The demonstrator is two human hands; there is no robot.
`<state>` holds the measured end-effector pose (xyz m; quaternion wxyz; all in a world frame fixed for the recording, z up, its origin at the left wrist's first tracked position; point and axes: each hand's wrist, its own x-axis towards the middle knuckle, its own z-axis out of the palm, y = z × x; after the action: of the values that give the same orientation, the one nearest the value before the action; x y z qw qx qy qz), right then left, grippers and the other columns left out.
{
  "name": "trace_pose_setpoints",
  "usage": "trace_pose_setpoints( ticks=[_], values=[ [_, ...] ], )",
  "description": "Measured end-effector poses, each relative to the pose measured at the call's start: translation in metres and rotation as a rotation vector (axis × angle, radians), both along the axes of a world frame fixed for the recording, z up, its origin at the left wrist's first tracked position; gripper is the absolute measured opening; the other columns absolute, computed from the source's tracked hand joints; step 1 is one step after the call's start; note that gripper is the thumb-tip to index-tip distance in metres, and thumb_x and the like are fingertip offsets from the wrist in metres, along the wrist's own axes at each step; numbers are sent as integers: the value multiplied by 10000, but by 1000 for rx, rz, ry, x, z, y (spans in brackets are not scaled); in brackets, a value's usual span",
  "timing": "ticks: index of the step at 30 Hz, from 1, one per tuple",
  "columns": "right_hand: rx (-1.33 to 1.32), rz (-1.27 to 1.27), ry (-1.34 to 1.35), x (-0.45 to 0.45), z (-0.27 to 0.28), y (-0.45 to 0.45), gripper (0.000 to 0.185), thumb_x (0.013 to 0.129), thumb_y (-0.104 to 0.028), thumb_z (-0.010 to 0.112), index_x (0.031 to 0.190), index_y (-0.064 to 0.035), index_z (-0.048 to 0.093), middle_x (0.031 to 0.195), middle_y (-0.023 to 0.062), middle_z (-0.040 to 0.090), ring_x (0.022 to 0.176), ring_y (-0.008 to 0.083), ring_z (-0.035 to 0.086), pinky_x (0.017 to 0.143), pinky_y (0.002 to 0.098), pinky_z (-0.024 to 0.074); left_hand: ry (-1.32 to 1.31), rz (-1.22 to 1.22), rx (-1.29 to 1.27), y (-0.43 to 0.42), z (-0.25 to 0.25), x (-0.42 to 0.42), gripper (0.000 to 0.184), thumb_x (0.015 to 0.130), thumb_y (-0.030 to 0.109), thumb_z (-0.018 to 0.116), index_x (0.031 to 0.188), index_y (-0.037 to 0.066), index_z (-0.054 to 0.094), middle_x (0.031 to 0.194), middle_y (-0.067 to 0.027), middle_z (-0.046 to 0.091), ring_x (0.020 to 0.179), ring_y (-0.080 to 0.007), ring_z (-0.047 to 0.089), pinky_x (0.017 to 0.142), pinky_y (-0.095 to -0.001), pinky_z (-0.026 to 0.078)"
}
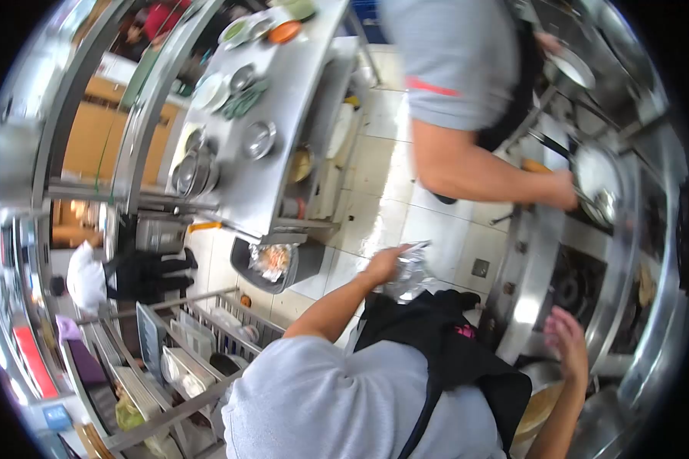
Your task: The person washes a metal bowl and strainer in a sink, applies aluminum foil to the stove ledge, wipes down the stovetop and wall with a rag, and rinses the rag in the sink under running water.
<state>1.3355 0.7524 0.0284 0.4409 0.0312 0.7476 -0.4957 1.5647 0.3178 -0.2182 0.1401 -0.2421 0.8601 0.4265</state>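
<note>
My left hand (385,265) is closed on a crumpled sheet of shiny foil (412,277), held low in front of the black apron (436,325). Over the stove's near side, my right hand (566,336) is raised with its fingers apart and nothing in it. Below that hand, partly behind my forearm, is a large pan (540,405) with light brown contents. A burner (570,283) lies just beyond the right hand.
A co-worker (467,92) stands ahead at the stove, one hand at a pan (601,180). A steel table (283,99) with bowls is at the left. A grey bin (306,264) and a rack (191,398) stand nearer. Another person (130,275) is far left.
</note>
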Motion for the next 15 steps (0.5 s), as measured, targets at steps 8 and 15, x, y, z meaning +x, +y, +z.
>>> trace_pose_setpoints(
  ticks=[8,15],
  values=[
    [284,58,-191,125,-135,-96,383,968,-276,584,1303,-94,555,1081,19,628,867,110,597,724,264,495,-252,1231,-620,-241,-69,349,476,716,156,586,1176,40,621,1170,-316,582,1060,-469,582,910,-489,476],
    [374,266,-136,173,-156,-116,480,966,-322,595,1368,-77,502,1139,29,614,919,106,578,731,263,474,-517,556,-567,-280,-232,477,863,780,207,585,1545,293,195,1581,-183,229,1350,-502,331,1107,-489,366]
  ],
)
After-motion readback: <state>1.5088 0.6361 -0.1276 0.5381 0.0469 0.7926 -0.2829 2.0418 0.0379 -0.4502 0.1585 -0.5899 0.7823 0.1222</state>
